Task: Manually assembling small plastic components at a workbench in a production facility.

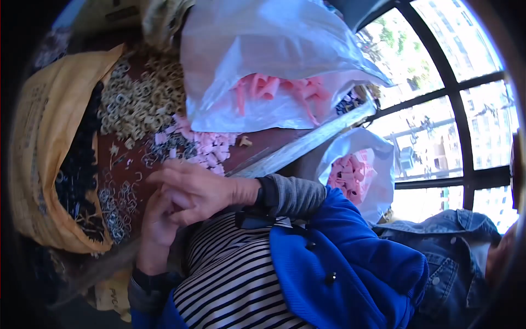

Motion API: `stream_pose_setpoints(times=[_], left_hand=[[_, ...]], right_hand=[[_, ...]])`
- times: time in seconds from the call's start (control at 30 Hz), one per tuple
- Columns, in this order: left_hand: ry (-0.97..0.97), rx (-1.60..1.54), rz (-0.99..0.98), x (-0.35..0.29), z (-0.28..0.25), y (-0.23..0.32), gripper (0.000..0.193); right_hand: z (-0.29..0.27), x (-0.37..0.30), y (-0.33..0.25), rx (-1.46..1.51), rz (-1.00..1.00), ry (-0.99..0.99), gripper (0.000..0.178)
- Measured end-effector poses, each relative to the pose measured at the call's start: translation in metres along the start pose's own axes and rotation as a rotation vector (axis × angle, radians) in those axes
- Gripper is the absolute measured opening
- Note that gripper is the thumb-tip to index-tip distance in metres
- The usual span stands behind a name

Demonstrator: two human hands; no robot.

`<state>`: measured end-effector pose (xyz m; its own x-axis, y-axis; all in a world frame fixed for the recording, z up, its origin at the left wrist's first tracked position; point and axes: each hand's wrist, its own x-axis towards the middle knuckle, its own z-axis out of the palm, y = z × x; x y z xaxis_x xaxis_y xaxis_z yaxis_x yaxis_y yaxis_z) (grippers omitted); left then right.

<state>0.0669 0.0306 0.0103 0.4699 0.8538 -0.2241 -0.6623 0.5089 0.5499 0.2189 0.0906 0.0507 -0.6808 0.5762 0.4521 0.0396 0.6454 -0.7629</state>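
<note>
Two bare hands meet at the near side of a reddish-brown, flat bench (268, 141): the left hand (158, 216), rising from below, and the right hand (200, 189), entering from three o'clock. We see bent fingers pressed together, the right overlapping the left, but they blur and we cannot tell whether anything is pinched between them.

Reckoning from these hands, we find a heap of small, flat pink plastic-looking pieces (211, 148) at one o'clock, just beyond the right hand's knuckles. We judge each piece light, fairly stiff, hard to break and perhaps a little slick; its two sides would suit thumb and fingertip. At nine o'clock lie thin, silver-grey wire-like clips (118, 208); we take them for light and springy, prone to hooking on one another, so best lifted singly by a bent end. Beige, curved, ring-like pieces (145, 98) spread at eleven o'clock, seemingly rigid and easiest held across their outer rims.

At ten o'clock gapes a yellow-tan sack (49, 142) of small black parts (74, 175); we expect a heavy, sagging load, better gripped by its bunched mouth. Between twelve and one, a crinkled white plastic bag (246, 38) looks soft and slippery.
</note>
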Motion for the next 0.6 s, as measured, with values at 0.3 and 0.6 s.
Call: stream_pose_setpoints(times=[0.3,0.6], left_hand=[[0.33,0.181,0.186,0.014,0.004,0.005,0.039],[0.224,0.574,0.36,0.022,0.015,0.004,0.037]], right_hand=[[-0.025,-0.033,-0.003,-0.293,-0.062,0.009,0.079],[-0.017,-0.042,-0.004,0.072,0.319,-0.011,0.066]])
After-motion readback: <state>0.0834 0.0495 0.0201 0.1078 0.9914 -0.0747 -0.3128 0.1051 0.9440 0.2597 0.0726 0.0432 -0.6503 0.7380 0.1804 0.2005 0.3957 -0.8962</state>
